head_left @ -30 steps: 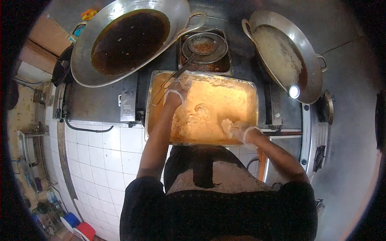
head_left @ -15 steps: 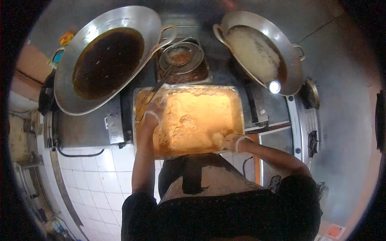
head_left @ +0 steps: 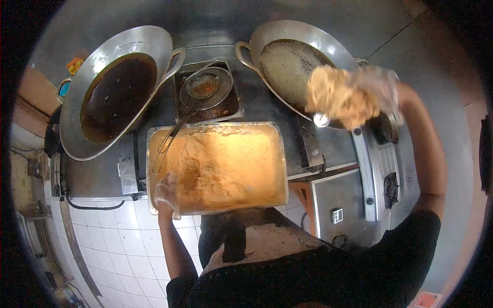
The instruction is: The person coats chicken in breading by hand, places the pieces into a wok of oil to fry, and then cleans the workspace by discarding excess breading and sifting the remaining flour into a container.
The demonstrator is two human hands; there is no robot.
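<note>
In a clear plastic glove, my right hand (head_left: 377,92) grips a large, lumpy, flour-coated piece of food (head_left: 341,97), blurred by motion. It is raised over the right edge of the right wok (head_left: 308,31), which holds foaming oil (head_left: 290,66). A round dial thermometer (head_left: 321,119) shows at that wok's near rim. My left hand (head_left: 167,190), also gloved, is at the near left corner of a metal tray (head_left: 284,164) of pale orange flour (head_left: 246,169). Its fingers are too blurred to make out, and whether it touches the rim is unclear.
At the left stands another wok (head_left: 149,38) with dark oil (head_left: 118,97). Between the woks, wire strainers (head_left: 208,87) rest on a metal pan (head_left: 236,110), one handle reaching over the flour tray. A stove burner (head_left: 391,189) lies to the right, above white floor tiles (head_left: 118,231).
My right hand has risen from the flour tray, up and right to the wok, with the coated piece. My left hand has drawn back to the tray's near left corner. The view has shifted.
</note>
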